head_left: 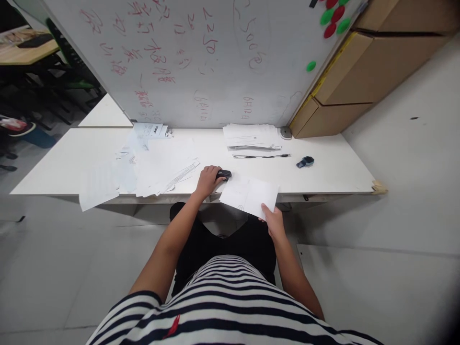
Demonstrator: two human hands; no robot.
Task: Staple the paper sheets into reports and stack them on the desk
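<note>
At the desk's front edge, my left hand (209, 179) is closed around a small black stapler (224, 174), whose front end points right, toward the paper. My right hand (273, 219) pinches the near right corner of some white sheets of paper (251, 194), thumb on top. These sheets lie tilted, partly on the desk and partly over its edge. Their upper left corner is close to the stapler; I cannot tell whether it is inside the jaws. Left of my left hand lies a loose spread of papers (158, 163), one sheet overhanging the edge.
Behind stands a whiteboard (215, 86) with red writing and magnets. A paper stack (251, 136) sits at its foot, beside a grey mouse-like object (286, 132). A dark watch (305, 162) lies on the white desk (334, 167). Cardboard boxes (359, 67) are piled at right.
</note>
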